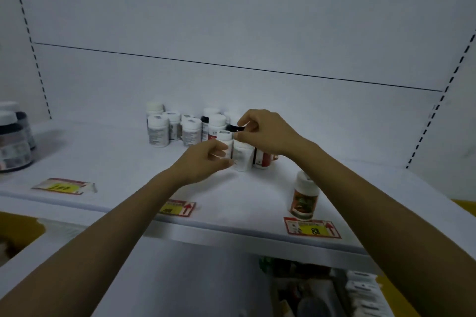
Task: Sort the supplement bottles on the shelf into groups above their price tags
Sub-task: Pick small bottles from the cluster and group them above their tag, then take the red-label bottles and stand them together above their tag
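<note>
A cluster of small white supplement bottles (175, 127) stands at the back middle of the white shelf (123, 162). My left hand (203, 162) is closed around a white-capped white bottle (224, 139) at the cluster's front. Right beside it, my right hand (265, 134) pinches the black cap (232, 127) of a white bottle (242, 159). A red-labelled bottle (262, 159) stands behind that, partly hidden by my right wrist. One brown-labelled bottle (304, 198) stands alone above the right price tag (313, 229). The middle tag (177, 208) and the left tag (64, 186) have nothing above them.
Two large dark jars (14, 141) with white lids stand at the shelf's left end. The slotted uprights (435, 116) bound the bay on both sides. Below the front edge, a lower shelf holds packaged goods (360, 288).
</note>
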The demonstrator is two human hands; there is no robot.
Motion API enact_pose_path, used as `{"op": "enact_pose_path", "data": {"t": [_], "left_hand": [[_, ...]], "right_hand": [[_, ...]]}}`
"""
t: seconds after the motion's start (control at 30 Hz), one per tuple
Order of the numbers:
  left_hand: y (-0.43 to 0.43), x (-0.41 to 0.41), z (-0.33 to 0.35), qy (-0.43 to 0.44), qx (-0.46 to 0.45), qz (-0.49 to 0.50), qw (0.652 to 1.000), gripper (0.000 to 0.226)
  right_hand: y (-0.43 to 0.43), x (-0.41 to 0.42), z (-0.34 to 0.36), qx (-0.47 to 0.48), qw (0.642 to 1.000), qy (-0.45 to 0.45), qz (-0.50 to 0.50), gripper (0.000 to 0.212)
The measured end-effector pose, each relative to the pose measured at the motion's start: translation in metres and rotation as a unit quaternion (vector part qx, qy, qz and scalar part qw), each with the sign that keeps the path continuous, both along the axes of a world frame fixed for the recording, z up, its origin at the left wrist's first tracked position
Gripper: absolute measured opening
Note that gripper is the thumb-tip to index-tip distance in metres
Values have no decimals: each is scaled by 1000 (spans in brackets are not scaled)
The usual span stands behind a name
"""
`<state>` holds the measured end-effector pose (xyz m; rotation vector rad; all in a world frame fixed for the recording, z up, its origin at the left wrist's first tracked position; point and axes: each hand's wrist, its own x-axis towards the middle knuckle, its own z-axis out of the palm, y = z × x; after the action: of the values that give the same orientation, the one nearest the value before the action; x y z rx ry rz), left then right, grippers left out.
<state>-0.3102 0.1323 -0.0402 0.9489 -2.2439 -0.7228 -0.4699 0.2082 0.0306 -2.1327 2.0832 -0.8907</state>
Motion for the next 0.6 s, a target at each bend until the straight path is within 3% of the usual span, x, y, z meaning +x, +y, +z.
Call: {"op": "enact_pose_path", "data": {"t": [0.27,0.4,0.6], "left_hand": [[-64,56,-14,-2,26,-25,999,39],[-83,60,-26,9,61,-51,997,37],[-93,58,-42,38,75,-65,994,31]], "right_hand": [[-92,36,-11,26,993,66,-93,44],[-119,44,-10,4,982,103,-156,49],[-145,49,-18,54,968,149,-196,56]]}}
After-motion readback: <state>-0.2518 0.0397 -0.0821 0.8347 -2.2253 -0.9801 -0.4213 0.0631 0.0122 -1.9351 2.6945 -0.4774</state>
